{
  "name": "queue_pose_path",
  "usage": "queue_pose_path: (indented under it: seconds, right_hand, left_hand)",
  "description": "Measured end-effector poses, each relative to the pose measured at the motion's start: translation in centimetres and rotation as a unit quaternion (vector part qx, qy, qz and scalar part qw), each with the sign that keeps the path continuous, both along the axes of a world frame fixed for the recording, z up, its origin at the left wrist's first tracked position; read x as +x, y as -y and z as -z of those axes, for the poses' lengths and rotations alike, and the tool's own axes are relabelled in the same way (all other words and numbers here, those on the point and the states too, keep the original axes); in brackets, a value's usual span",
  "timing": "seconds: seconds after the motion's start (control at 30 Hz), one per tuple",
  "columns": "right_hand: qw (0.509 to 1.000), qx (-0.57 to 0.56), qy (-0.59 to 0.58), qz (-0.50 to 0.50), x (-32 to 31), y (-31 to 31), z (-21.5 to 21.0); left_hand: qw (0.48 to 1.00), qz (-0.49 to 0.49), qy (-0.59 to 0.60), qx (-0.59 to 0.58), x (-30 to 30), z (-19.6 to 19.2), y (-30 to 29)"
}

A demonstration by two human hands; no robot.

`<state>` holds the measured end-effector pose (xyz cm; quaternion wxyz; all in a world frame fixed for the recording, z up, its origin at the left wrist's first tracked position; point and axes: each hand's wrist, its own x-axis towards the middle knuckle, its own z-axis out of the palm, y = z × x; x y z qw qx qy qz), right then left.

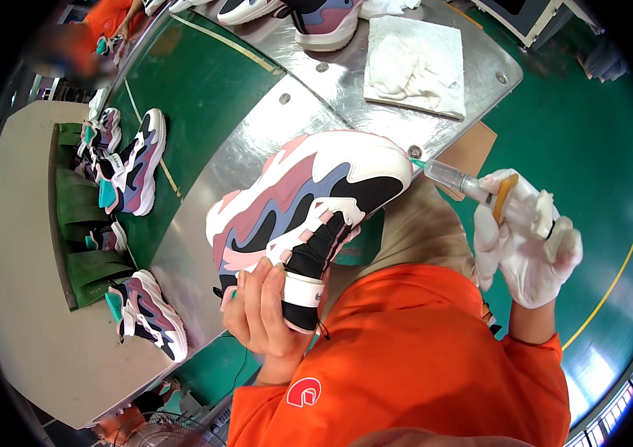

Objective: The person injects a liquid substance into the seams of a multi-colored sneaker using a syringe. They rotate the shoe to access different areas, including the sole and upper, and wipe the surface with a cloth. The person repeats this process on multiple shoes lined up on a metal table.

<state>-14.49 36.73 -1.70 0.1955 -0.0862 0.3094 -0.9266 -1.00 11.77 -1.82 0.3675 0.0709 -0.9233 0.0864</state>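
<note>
My bare left hand (261, 309) grips the heel end of a chunky sneaker (309, 205), white, pink, blue-grey and black, held up over the metal table edge with its toe pointing right. My right hand (529, 246), in a white glove, holds a clear syringe-like applicator (454, 179) with a yellow part at its back. The applicator's green tip touches the white toe of the sneaker. A white rag is bunched in the gloved palm.
A white cloth pad (417, 67) lies on the steel table (257, 141). More sneakers (138, 167) of the same kind ride the green conveyor belt (197, 89), others (149, 313) sit on a beige bench. Another person in orange (104, 30) works at the far left.
</note>
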Motion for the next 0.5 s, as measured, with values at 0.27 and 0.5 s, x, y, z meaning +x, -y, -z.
queue_pose_path:
  seconds: [0.27,0.5]
  right_hand:
    - [0.967,0.228,0.019,-0.109,1.2,1.4,-2.8]
    - [0.958,0.217,-0.152,-0.111,0.6,1.8,0.2]
  left_hand:
    - [0.994,0.046,0.075,0.057,-1.2,-2.6,1.9]
    - [0.982,0.087,0.109,0.13,-4.4,-5.1,3.7]
